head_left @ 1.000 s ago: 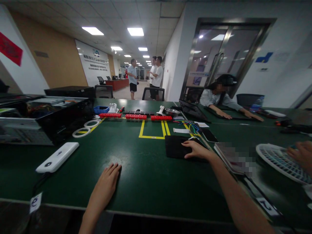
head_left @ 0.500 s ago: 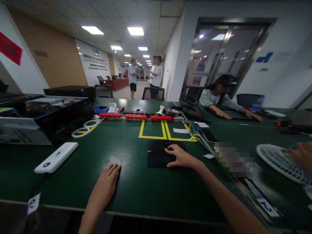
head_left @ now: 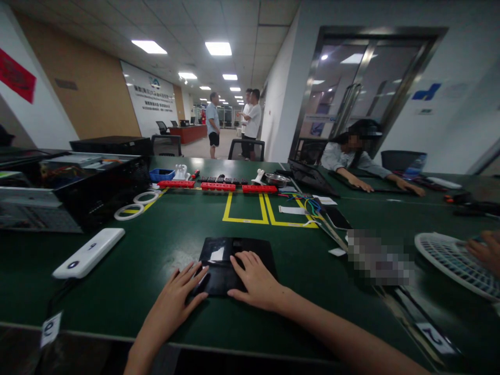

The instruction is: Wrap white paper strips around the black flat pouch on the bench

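Observation:
A flat black glossy panel [head_left: 222,255] lies on the green table [head_left: 164,245] right in front of me. My right hand [head_left: 255,281] rests flat on its near right part, fingers spread. Spread open too, my left hand [head_left: 175,302] lies at the panel's near left edge, fingertips touching its corner. Neither hand grips anything.
A white power bank [head_left: 89,252] lies at left, beside an open black computer case [head_left: 70,187]. Yellow tape rectangles [head_left: 244,211], red parts strips [head_left: 219,186] and white tape rings [head_left: 128,212] sit further back. A white fan grille [head_left: 453,263] and another person's hand [head_left: 484,250] are at right. A seated person [head_left: 351,156] works beyond.
My right hand has slid the black panel from the right side of the table leftward and nearer, to just in front of me. My left hand moved slightly right to meet its corner.

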{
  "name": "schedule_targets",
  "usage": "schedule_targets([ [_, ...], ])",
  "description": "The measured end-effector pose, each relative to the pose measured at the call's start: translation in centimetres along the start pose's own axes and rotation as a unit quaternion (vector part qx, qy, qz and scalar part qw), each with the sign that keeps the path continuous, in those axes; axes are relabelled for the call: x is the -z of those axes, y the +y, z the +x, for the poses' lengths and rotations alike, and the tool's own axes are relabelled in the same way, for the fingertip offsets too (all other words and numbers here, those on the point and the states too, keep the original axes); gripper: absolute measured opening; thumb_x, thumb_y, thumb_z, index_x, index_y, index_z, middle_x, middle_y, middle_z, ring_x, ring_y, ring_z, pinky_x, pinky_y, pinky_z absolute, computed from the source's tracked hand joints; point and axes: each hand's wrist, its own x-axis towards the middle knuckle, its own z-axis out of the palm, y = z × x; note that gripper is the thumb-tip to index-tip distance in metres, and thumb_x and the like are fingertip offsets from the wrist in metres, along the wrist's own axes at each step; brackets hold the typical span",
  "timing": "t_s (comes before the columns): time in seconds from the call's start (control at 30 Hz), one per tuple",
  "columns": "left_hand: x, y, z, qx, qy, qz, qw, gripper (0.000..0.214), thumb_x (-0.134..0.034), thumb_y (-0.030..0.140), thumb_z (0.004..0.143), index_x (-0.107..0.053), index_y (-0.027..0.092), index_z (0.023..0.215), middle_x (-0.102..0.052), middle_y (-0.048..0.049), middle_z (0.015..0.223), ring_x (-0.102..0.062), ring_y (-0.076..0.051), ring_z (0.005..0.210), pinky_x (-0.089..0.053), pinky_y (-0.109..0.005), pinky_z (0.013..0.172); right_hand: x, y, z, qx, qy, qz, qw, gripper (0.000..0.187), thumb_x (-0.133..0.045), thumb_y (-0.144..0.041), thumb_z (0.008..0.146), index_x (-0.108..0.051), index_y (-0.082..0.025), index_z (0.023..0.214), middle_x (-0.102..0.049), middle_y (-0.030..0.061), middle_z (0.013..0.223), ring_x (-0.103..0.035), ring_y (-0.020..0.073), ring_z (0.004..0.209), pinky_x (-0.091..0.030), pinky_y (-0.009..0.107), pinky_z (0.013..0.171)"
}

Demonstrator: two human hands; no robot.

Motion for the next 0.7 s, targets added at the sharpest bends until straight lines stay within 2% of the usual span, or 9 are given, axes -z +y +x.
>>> schedule_targets([
  [0.2,0.0,-0.2,0.0,-0.007,-0.031,-0.006,0.999,0.051,-0.056,0.046,0.085,-0.045,0.035,0.133,-0.046,-0.0052,0.140,-0.041,-0.028,0.129,-0.031,-0.055,0.103,0.1,-0.3,0.1,0.010,-0.011,0.025,1.000,0.074,-0.035,-0.061,0.087,-0.031,-0.010,0.141,-0.040,0.0192,0.137,-0.031,0.0304,0.128,-0.022,0.048,0.107],
  [0.3,0.0,-0.2,0.0,0.003,-0.035,-0.017,0.999,0.049,-0.057,0.043,0.085,-0.045,0.036,0.133,-0.047,-0.0049,0.140,-0.041,-0.027,0.129,-0.030,-0.055,0.104,0.9,1.3,0.2,0.019,-0.007,0.037,0.999,0.065,-0.032,-0.056,0.091,-0.031,-0.017,0.142,-0.039,0.0146,0.140,-0.031,0.0271,0.129,-0.025,0.045,0.106],
  [0.37,0.1,-0.1,0.1,0.013,-0.036,-0.026,0.999,0.048,-0.056,0.042,0.086,-0.046,0.036,0.132,-0.047,-0.0050,0.139,-0.042,-0.027,0.128,-0.029,-0.054,0.104,1.4,3.3,0.3,0.002,0.019,0.018,1.000,0.060,-0.037,-0.051,0.091,-0.033,-0.018,0.141,-0.038,0.0138,0.141,-0.030,0.0268,0.129,-0.026,0.044,0.106],
  [0.5,0.3,0.1,0.2,0.028,-0.048,-0.036,0.998,0.047,-0.055,0.043,0.087,-0.047,0.034,0.132,-0.047,-0.0057,0.139,-0.042,-0.027,0.128,-0.028,-0.054,0.105,2.5,9.5,-0.2,-0.105,0.088,-0.086,0.987,0.052,-0.045,-0.032,0.088,-0.039,-0.014,0.136,-0.041,0.0170,0.138,-0.033,0.0302,0.126,-0.027,0.048,0.103],
  [0.57,0.5,0.2,0.3,0.031,-0.053,-0.038,0.997,0.047,-0.055,0.043,0.087,-0.047,0.034,0.132,-0.047,-0.0057,0.139,-0.042,-0.027,0.128,-0.028,-0.054,0.105,3.0,12.9,-1.2,-0.187,0.100,-0.139,0.967,0.050,-0.046,-0.027,0.086,-0.041,-0.015,0.134,-0.043,0.0175,0.136,-0.036,0.0320,0.124,-0.030,0.050,0.100],
  [0.7,0.6,0.4,0.3,0.036,-0.061,-0.038,0.997,0.047,-0.055,0.042,0.087,-0.047,0.034,0.132,-0.047,-0.0062,0.139,-0.041,-0.027,0.129,-0.027,-0.054,0.105,4.0,18.4,-4.2,-0.337,0.084,-0.206,0.915,0.047,-0.044,-0.024,0.086,-0.042,-0.011,0.131,-0.047,0.0197,0.129,-0.042,0.0318,0.117,-0.036,0.045,0.094],
])
